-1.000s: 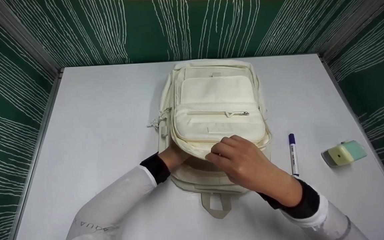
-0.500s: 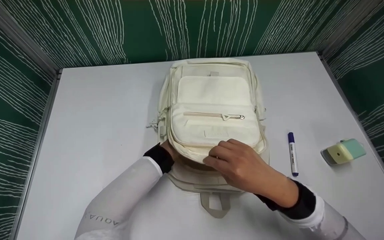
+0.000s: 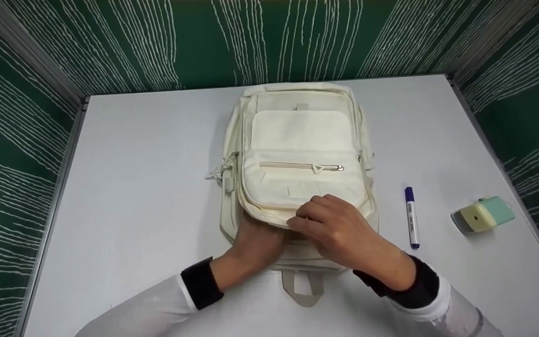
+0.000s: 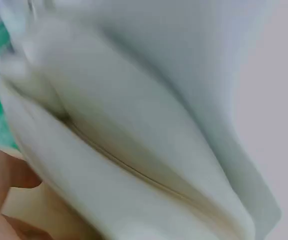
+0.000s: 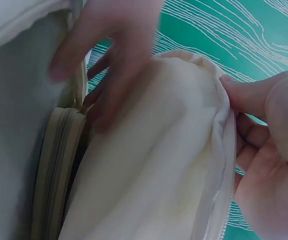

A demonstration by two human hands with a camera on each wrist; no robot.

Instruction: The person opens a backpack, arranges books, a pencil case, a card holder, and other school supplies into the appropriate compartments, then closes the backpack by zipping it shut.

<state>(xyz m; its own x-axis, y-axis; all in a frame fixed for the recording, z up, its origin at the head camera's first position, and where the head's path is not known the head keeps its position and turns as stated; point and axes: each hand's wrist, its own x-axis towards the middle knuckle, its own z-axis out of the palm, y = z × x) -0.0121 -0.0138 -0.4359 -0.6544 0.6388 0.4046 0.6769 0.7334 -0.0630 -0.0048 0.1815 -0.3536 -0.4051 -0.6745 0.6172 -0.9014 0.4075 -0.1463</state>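
Note:
A cream backpack (image 3: 297,128) lies on the white table, its top handle (image 3: 302,298) toward me and a zipped compartment gaping. My right hand (image 3: 339,234) pinches the edge of the front panel (image 3: 304,187) between thumb and fingers and holds it up. Beneath that panel, my left hand (image 3: 258,245) reaches into the opening, its fingertips hidden in the head view. The right wrist view shows this left hand (image 5: 118,50) blurred, with fingers apart and nothing in them, beside the pale lining (image 5: 149,145).
To the right of the backpack lies a marker (image 3: 412,217) with a purple cap. Farther right is a yellow and mint-green box-shaped object (image 3: 484,215) with a small dark hole. Green walls with white streaks border the table (image 3: 143,164) at the back and sides.
My left hand was deeper in the opening, hidden to the wrist; it has drawn back toward me, so its back shows. The right hand still holds the panel edge, nearly unmoved.

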